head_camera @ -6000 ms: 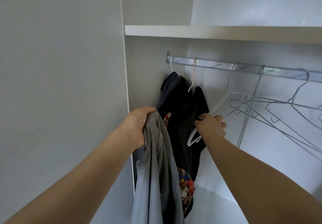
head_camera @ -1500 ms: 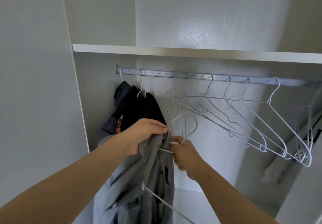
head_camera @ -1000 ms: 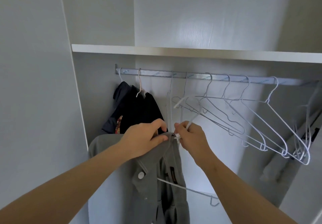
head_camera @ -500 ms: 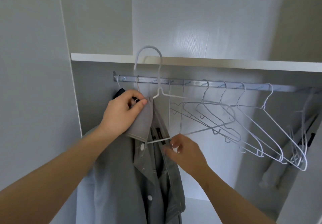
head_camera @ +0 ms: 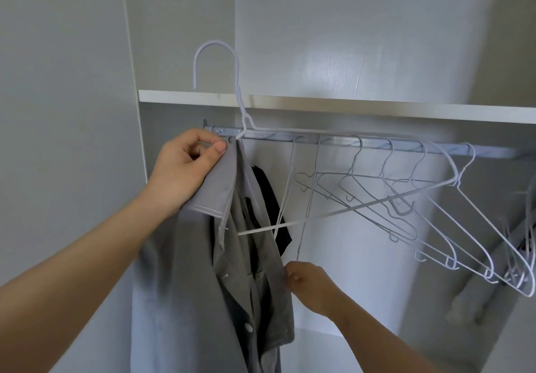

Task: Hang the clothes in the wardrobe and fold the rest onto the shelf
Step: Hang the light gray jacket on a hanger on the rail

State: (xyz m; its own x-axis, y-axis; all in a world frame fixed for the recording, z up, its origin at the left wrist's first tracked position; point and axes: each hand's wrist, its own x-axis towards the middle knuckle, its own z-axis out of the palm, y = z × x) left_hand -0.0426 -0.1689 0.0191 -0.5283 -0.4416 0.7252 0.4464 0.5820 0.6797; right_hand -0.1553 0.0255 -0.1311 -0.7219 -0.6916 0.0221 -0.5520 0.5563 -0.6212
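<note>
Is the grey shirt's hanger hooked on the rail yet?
No: the hook of the white hanger stands free above the rail, with the left hand pinching the grey shirt.

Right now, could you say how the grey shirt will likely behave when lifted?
Probably floppy: the grey shirt hangs in loose folds below the left hand pinching its collar. Likely light, as a pinch seems to carry it. It may slip off the thin hanger.
</note>
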